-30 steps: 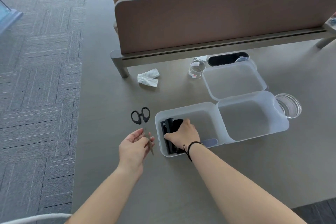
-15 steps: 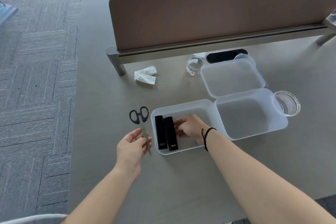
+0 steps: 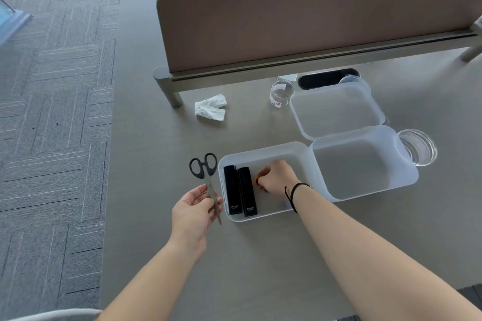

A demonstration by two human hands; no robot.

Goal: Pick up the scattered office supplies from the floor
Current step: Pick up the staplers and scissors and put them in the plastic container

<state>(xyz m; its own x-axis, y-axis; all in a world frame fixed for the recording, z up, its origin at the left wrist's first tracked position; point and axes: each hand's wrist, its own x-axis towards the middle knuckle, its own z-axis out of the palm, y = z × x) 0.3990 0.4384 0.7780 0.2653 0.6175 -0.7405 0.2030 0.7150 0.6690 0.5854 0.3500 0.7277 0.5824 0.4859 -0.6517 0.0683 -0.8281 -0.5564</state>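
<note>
Black-handled scissors point(image 3: 204, 168) lie with their handles pointing away from me; my left hand point(image 3: 194, 210) pinches their blades. To their right stands a translucent plastic tray point(image 3: 263, 150) on the grey desk. Two black staplers point(image 3: 240, 190) lie side by side at the tray's left end. My right hand point(image 3: 277, 177) is inside the tray beside the staplers, fingers curled round a small orange object point(image 3: 257, 180), mostly hidden. A small blue-white item point(image 3: 286, 205) shows under my right wrist.
Two more translucent trays point(image 3: 365, 185) point(image 3: 336, 112) adjoin on the right. A glass dish point(image 3: 418, 147), a small glass jar point(image 3: 281, 94), a crumpled white tissue point(image 3: 210, 108) and a black slot point(image 3: 326, 78) sit near the brown divider panel point(image 3: 313, 18). A person stands behind it. Carpet lies left.
My right hand left the black staplers and moved right inside the tray, closing on a small orange object. My left hand kept the scissors' blades.
</note>
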